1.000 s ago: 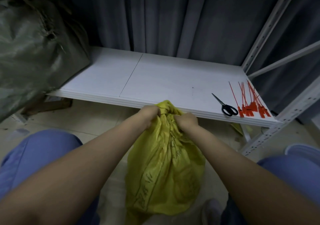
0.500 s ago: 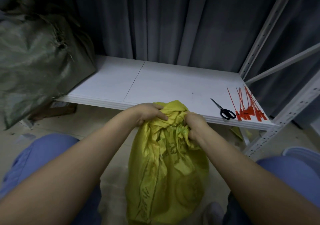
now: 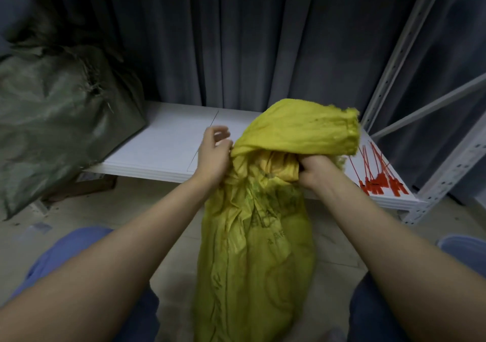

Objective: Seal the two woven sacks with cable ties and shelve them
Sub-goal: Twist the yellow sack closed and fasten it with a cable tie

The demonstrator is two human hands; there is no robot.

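Gathering the mouth of the yellow sack [image 3: 257, 249], upright on the floor before the shelf [image 3: 163, 147] — right hand [image 3: 315, 169] clenching its bunched neck, left hand [image 3: 214, 154] pinching the flap's edge — we judge the next move a reach for the red cable ties [image 3: 378, 183] lying on that shelf.

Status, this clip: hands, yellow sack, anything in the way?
Right hand grips sack at neck. Left hand at flap edge, grip unclear. Sack untied; ties lie on shelf. Green sack at shelf's left end.
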